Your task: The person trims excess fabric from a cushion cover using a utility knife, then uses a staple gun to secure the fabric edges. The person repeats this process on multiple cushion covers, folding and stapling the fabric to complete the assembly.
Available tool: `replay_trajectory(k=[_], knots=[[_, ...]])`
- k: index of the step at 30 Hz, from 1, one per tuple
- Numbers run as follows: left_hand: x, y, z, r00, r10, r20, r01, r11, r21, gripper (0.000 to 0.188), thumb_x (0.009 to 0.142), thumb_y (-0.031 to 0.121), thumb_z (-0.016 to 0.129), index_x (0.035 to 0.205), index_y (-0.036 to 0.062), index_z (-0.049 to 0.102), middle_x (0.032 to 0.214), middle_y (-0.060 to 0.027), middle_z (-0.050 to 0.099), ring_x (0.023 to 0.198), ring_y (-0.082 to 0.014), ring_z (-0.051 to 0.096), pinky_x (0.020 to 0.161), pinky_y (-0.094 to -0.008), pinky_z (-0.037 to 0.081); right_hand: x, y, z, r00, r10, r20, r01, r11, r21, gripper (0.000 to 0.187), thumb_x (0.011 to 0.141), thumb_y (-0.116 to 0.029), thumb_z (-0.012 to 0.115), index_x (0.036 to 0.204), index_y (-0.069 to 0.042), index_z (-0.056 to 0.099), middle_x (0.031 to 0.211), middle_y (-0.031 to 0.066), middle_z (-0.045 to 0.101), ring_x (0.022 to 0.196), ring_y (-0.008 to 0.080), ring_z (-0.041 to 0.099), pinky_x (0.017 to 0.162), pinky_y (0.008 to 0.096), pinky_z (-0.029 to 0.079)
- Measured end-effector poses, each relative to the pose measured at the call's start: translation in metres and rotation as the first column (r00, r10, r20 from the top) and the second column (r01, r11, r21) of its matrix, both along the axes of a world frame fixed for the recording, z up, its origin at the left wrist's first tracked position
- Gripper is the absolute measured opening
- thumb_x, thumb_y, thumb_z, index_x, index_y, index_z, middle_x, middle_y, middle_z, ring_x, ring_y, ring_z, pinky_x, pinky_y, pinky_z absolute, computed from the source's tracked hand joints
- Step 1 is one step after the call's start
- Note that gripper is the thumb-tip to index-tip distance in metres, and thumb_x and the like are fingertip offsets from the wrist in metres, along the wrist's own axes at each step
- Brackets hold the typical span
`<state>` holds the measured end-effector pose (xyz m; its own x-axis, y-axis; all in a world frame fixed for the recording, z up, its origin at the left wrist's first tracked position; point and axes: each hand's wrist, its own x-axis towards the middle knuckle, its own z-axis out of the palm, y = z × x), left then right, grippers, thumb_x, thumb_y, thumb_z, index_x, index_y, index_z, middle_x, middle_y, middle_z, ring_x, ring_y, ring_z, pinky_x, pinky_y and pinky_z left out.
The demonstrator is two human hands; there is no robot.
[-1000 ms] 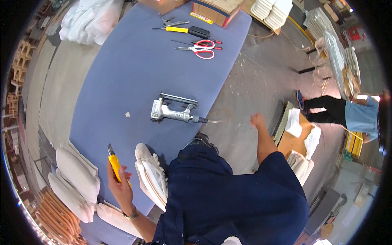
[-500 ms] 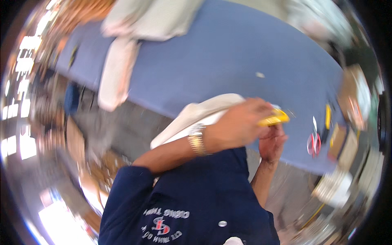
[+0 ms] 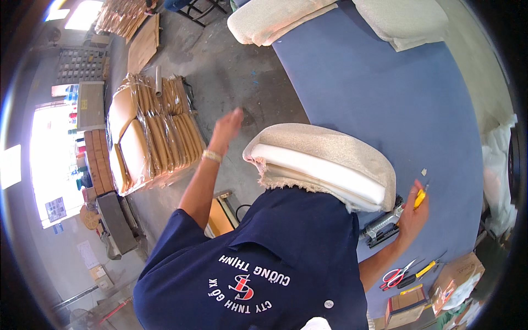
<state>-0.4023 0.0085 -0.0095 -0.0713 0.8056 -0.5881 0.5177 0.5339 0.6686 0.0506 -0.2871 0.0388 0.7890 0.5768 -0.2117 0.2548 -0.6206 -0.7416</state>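
Observation:
My left hand is raised out to the left over the floor, fingers stretched and nothing in it. My right hand is closed round a small tool with a yellow handle and a thin metal tip, whose exact kind I cannot make out. A metal staple gun lies on the blue table right beside that hand. Against my torso, at the table's edge, rests a curved cushion in beige fabric. White foam shows along its near side, with frayed cloth below.
More beige padded pieces lie at the far end of the blue table. Red-handled scissors, a yellow cutter and a small box are at the near right. Plastic-wrapped tan cushions are stacked on the floor at left.
My left hand has left the yellow tool and swung out to the left, while my right hand keeps the tool farther right. The view has turned, and the cushion now shows more fully.

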Motion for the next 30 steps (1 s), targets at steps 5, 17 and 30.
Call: replay_trajectory(k=[5, 17, 30], knots=[[0.023, -0.071, -0.048, 0.573, 0.479, 0.665, -0.322, 0.878, -0.355, 0.071, 0.105, 0.061, 0.04, 0.148, 0.0055, 0.052, 0.152, -0.0141, 0.051, 0.135, -0.0302, 0.053, 0.114, -0.0453, 0.043, -0.001, -0.021, -0.051, 0.981, 0.015, -0.194, -0.06, 0.972, -0.228, 0.042, 0.106, -0.037, 0.057, 0.13, -0.005, 0.068, 0.118, 0.0118, 0.071, 0.104, 0.0219, 0.066, 0.091, 0.0358, 0.051], [0.157, 0.017, 0.071, 0.624, -0.341, 0.704, -0.007, 0.898, 0.441, 0.087, 0.108, 0.062, 0.02, 0.091, -0.0043, 0.075, 0.113, -0.0171, 0.069, 0.143, -0.0294, 0.039, 0.12, -0.0448, 0.027, -0.004, -0.051, -0.114, 0.715, -0.179, -0.676, 0.472, 0.837, 0.278, 0.041, 0.104, -0.034, 0.063, 0.124, 0.001, 0.067, 0.113, 0.01, 0.071, 0.101, 0.0175, 0.068, 0.089, 0.0326, 0.054], [0.335, 0.0, 0.18, 0.553, -0.746, 0.371, 0.144, 0.525, 0.839, 0.088, 0.111, 0.05, 0.016, 0.069, -0.0031, 0.072, 0.07, -0.013, 0.069, 0.095, -0.0271, 0.063, 0.098, -0.0377, 0.045, -0.034, -0.043, -0.015, 0.853, -0.374, -0.364, 0.504, 0.773, 0.387, 0.022, 0.101, -0.021, 0.067, 0.107, 0.0, 0.072, 0.084, 0.0036, 0.067, 0.065, 0.0068, 0.056, 0.06, 0.0232, 0.044]])
